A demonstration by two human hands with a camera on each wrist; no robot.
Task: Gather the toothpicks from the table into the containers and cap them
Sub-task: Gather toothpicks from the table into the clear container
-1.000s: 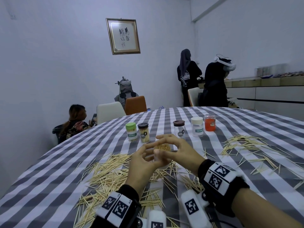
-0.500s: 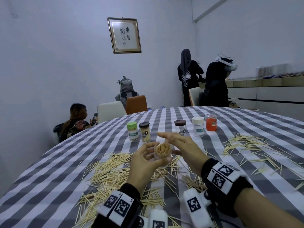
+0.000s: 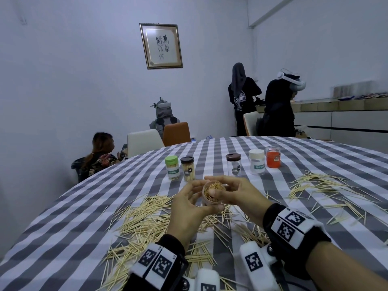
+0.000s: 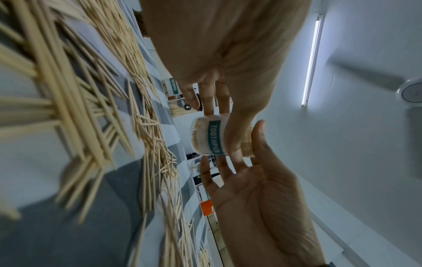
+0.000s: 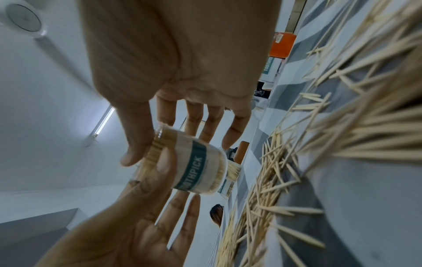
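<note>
My left hand (image 3: 189,208) and right hand (image 3: 235,194) both pinch the full, uncapped jar (image 3: 213,195) at frame centre; if it tilts, the toothpicks could spill out.

Six toothpick jars in all: five capped jars (image 3: 233,162) standing in a row beyond the hands, one open jar (image 3: 213,195) held between two hands, loose toothpicks (image 3: 144,219) too many to count, and four other people (image 3: 243,95).

"TOOTHPICK" runs along the teal band of the held container (image 5: 196,169) and the green-capped container (image 3: 172,170).
</note>
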